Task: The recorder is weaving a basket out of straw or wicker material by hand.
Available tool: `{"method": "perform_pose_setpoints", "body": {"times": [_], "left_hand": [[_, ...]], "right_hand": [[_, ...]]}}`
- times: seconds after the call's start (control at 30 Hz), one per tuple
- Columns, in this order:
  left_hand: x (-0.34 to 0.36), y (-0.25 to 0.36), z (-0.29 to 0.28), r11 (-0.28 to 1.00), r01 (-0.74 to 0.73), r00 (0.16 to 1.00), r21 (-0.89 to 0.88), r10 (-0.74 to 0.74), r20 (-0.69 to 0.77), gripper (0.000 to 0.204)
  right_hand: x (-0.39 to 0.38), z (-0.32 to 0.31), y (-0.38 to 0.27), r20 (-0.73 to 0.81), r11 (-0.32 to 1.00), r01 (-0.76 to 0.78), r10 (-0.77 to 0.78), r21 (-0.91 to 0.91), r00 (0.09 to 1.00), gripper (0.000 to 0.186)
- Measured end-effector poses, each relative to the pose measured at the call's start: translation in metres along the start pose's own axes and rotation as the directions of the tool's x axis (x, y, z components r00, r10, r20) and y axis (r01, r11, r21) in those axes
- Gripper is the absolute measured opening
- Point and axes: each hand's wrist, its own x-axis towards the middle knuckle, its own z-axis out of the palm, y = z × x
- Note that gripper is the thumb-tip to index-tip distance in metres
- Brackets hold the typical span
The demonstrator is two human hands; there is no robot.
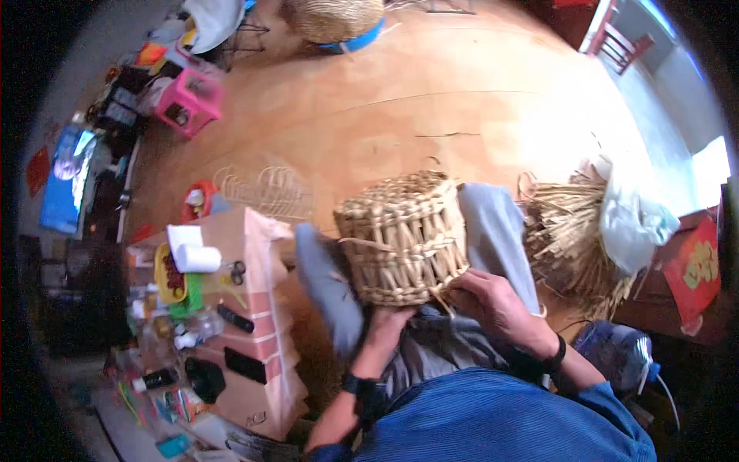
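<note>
A woven straw basket (404, 245) with open, slanted strands in its side rests between my knees, tilted. My left hand (391, 316) reaches under its near edge and holds it there; the fingers are hidden behind the weave. At the lower right rim, my right hand (486, 302) is closed in a pinch on a straw strand (440, 299) that comes off the basket. Another loose strand (368, 243) sticks out from the basket's left side.
To my right lies a bundle of dry straw (568, 223) beside a clear plastic bag (635, 223). On my left, a cardboard-topped table (254, 308) bears scissors (237, 271), a paper roll (198, 259) and a phone (245, 365). A pink stool (190, 104) stands farther off.
</note>
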Motion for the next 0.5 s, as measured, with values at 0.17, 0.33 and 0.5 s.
{"method": "perform_pose_setpoints", "body": {"times": [0.17,0.33,0.5], "left_hand": [[-0.017,0.017,0.011,0.814,-0.013,0.998,-0.581,0.043,0.038,0.066],[-0.017,0.032,0.024,0.681,0.045,0.999,-0.731,-0.046,0.019,0.082],[-0.003,0.017,0.038,0.647,0.048,0.988,-0.761,-0.142,-0.058,0.08]], "right_hand": [[-0.012,-0.001,0.014,0.013,0.999,-0.044,0.043,0.009,0.999,0.014],[0.002,0.006,0.01,-0.041,0.995,0.055,-0.059,-0.084,0.997,0.018],[0.02,0.013,0.018,-0.051,0.965,0.123,-0.138,-0.232,0.989,0.022]]}}
